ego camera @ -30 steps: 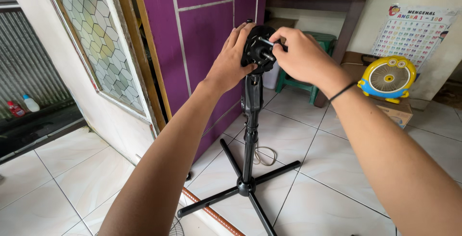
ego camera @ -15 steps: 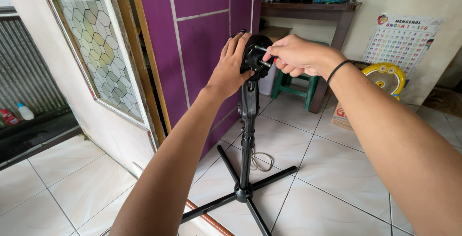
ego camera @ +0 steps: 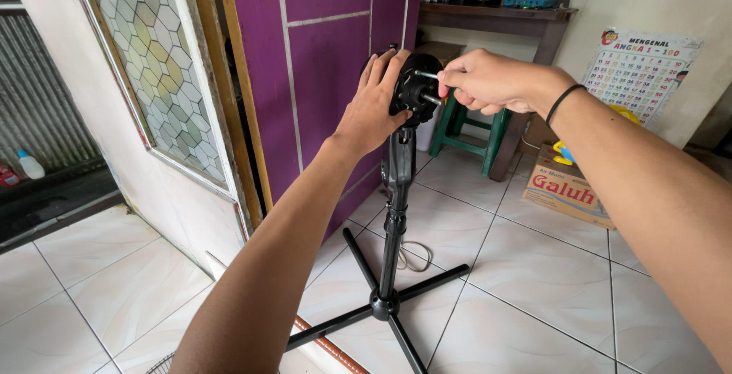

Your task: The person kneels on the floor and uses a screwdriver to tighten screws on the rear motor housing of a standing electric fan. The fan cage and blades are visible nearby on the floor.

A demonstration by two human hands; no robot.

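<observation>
Both hands have stayed on the fan motor (ego camera: pixel 415 88) since the earlier frames, while the view has drifted so the stand now sits nearer the middle and a cardboard box (ego camera: pixel 568 187) shows at the right. The left hand (ego camera: pixel 374 107) is spread flat against the back of the black motor head, fingers up along its rim, steadying it without closing around it. The right hand (ego camera: pixel 484 80) is clenched around a thin metal tool (ego camera: pixel 427 75) whose tip meets the front of the motor, just above the short shaft (ego camera: pixel 431 99) that sticks out. That motor sits on top of a black pole (ego camera: pixel 394 214), which stands upright on a 4-legged base (ego camera: pixel 383 305) on the white tiled floor (ego camera: pixel 526 305). Behind it are a purple door (ego camera: pixel 328 61) and a green stool (ego camera: pixel 476 134).
</observation>
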